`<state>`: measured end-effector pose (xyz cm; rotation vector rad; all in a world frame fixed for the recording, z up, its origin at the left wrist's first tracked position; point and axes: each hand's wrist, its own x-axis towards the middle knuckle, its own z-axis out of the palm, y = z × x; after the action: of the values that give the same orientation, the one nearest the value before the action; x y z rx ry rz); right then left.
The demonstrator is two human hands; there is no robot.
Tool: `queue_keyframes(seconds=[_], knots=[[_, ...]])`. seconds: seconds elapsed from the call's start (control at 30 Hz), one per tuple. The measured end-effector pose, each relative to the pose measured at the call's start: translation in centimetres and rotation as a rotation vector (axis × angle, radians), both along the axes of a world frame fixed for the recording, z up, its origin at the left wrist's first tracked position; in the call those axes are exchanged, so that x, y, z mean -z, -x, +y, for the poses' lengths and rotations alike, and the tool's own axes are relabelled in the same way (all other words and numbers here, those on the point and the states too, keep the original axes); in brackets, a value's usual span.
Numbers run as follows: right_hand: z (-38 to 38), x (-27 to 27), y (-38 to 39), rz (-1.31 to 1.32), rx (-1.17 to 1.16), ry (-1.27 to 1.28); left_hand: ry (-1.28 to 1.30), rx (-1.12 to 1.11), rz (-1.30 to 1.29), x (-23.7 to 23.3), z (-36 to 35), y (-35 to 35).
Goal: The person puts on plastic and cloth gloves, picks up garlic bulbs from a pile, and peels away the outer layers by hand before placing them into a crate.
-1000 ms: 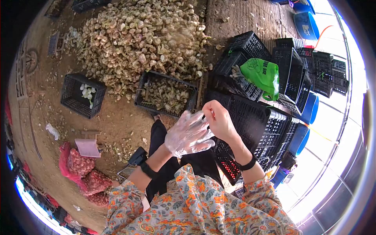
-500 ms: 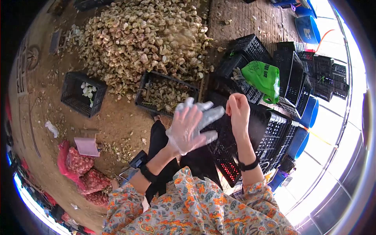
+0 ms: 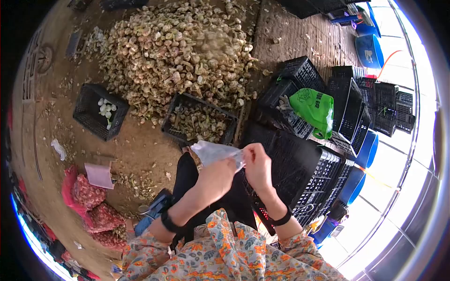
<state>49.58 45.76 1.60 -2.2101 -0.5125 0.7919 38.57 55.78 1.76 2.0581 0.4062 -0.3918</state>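
In front of my body, my left hand [image 3: 214,179] and my right hand [image 3: 258,169] come together at a thin clear plastic glove [image 3: 214,151]. The glove lies crumpled across the far side of my left hand, its loose part pointing up and left. The fingers of my right hand are closed on its right edge. My left hand is curled against the plastic, with its fingertips hidden. Just beyond the glove stands a black crate [image 3: 169,133] filled with garlic bulbs and trimmings [image 3: 199,122].
A large garlic heap [image 3: 173,56] covers the floor ahead. At left are a black crate [image 3: 83,110] with white peeled bulbs [image 3: 107,108] and red mesh sacks [image 3: 89,192]. A green bag [image 3: 311,107] rests on black crates at right, near blue barrels [image 3: 368,51].
My left hand was spread open inside the plastic glove; now it is turned and curled, with the glove bunched beyond it. My right hand has moved left and closed on the glove's edge.
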Motion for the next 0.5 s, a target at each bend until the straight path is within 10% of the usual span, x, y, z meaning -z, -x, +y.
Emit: queue_keyframes(seconds=[0.07, 0.13, 0.27, 0.5], knots=[[0.4, -1.7, -1.2, 0.172, 0.116, -0.064, 0.136, -0.016, -0.099, -2.3, 0.0, 1.8], [0.9, -4.7, -1.7, 0.254, 0.127, -0.136, -0.228, -0.395, -0.783, -3.9, 0.4, 3.2], [2.3, -12.0, -1.5, 0.383, 0.106, -0.278, -0.052, -0.888, -0.551, -7.2, 2.8, 1.7], [10.2, -15.8, 8.2, 0.166, 0.064, -0.327, 0.557, -0.308, -0.653, -13.2, 5.8, 6.4]])
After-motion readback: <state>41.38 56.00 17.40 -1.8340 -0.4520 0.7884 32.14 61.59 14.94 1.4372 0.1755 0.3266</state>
